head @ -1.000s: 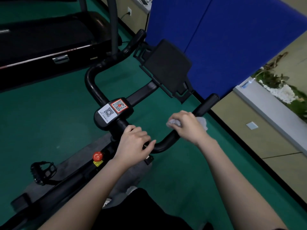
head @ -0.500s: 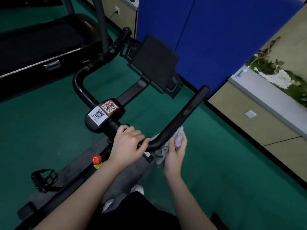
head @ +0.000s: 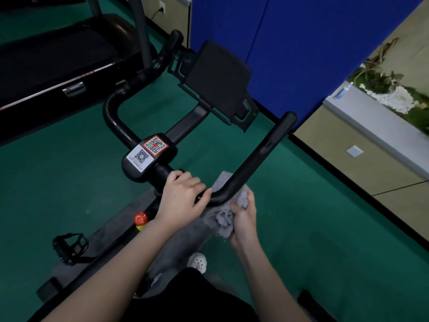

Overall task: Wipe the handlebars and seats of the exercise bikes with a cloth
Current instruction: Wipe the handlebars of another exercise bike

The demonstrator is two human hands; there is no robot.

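Both forearms are bare from the bottom edge of the view up to the wrists — no sleeves, watch, bracelet or glove shows on either. The left hand [head: 183, 196] and the right hand [head: 243, 219] are likewise uncovered, with no rings visible on the fingers that show. A dark, black-looking garment [head: 185, 298] covers the lower body at the bottom centre of the view; its cut cannot be told. Below it sits one white clog-style shoe with round holes in its top [head: 197, 262] — the other foot is hidden.
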